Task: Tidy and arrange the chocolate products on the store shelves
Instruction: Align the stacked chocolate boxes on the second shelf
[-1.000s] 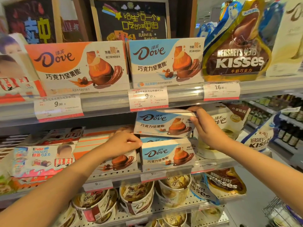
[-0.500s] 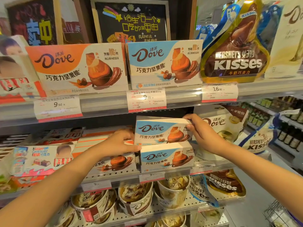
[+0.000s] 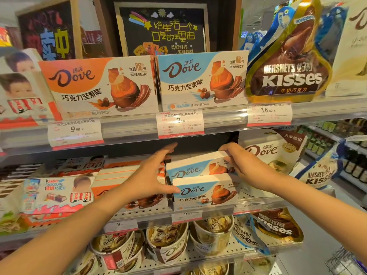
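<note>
On the middle shelf, two blue Dove boxes stand one behind the other. My right hand (image 3: 243, 163) grips the top right corner of the rear blue Dove box (image 3: 190, 168), which stands just behind and above the front blue Dove box (image 3: 204, 193). My left hand (image 3: 153, 175) is spread flat against the left ends of both boxes, thumb touching the front one. An orange Dove box (image 3: 117, 174) lies left of them, partly hidden by my left arm.
The upper shelf holds an orange Dove display box (image 3: 95, 84), a blue one (image 3: 200, 80) and a Hershey's Kisses bag (image 3: 288, 76). A white Dove bag (image 3: 278, 153) and Kinder boxes (image 3: 53, 193) flank the middle shelf. Dove tubs (image 3: 166, 243) fill the shelf below.
The rear blue box has come down and back to sit behind the front one. My left hand has moved right from the orange box to the blue boxes' left side.
</note>
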Available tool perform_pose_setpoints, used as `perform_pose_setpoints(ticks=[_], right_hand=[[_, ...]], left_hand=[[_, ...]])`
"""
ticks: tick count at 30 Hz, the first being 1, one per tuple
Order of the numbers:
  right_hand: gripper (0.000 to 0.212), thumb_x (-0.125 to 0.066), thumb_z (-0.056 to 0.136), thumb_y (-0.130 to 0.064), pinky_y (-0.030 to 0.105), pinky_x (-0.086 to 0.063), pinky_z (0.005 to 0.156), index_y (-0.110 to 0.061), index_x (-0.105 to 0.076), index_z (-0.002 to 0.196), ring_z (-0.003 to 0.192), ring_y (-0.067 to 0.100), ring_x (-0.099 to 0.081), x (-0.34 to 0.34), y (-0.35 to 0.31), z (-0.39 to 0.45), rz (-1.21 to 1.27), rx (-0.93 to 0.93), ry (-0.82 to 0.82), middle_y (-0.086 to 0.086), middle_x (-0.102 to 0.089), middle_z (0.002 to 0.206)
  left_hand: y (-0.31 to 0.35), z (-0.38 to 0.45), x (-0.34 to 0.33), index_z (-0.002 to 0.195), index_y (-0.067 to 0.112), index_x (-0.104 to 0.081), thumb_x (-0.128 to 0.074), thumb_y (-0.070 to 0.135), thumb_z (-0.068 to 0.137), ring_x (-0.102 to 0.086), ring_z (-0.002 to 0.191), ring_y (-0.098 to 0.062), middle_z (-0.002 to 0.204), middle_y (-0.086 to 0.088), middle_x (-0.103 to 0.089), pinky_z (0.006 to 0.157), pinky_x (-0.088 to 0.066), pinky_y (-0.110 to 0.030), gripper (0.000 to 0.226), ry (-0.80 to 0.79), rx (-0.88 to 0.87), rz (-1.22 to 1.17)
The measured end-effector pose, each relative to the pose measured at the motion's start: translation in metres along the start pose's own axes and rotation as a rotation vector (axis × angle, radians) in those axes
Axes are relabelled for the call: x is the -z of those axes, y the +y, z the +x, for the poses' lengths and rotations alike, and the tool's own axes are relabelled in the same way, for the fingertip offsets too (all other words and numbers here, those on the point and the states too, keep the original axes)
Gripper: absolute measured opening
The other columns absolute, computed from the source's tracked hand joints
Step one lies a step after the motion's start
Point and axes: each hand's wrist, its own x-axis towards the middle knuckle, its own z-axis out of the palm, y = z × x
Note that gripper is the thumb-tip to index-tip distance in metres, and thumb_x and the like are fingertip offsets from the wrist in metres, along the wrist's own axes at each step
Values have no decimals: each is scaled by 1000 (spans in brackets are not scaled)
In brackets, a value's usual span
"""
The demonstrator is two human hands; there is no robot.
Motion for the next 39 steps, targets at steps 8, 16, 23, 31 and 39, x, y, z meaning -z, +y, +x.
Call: perform_pose_setpoints(ticks=[8,16,23,31,39], right_hand=[[30,-53,91,-19,17,-36,79,-14,-49,120,102,12,-51,-3,10,2,-133,-11,-42,-1,-53,114],[41,-39,95,-40,28,-45,88,-18,-54,126,106,17,-56,-14,18,-13,-227,59,-35,1,-59,118],[45,-40,88,-53,29,-44,84,-19,-63,106,97,15,-58,-23,15,-15,-280,72,-21,-3,-63,103],[84,-60,73,-60,36,-36,104,-23,-28,142,127,18,-40,-32,1,14,-318,82,-172,-2,-39,142],[100,-63,69,-67,42,-17,114,-27,-14,147,138,22,-22,-37,-2,36,-343,-2,-364,-1,-22,153]], left_hand=[[2,2,-4,131,39,-39,-69,35,80,-33,119,3,131,19,-38,100,-43,-26,58,-88,-108,287],[-7,0,-11,132,44,-42,-59,43,85,-21,137,-9,147,17,-30,112,-23,-37,50,-131,-5,378],[-1,0,-12,129,46,-42,-61,40,85,-25,136,-10,146,17,-32,111,-23,-36,48,-111,43,345],[-7,-1,12,143,41,-15,-71,72,49,-15,140,-11,153,12,-16,114,-21,-42,113,-158,175,432],[-4,-2,20,138,39,-30,-69,70,56,-38,130,-18,145,7,-37,103,-34,-35,95,-98,329,538]])
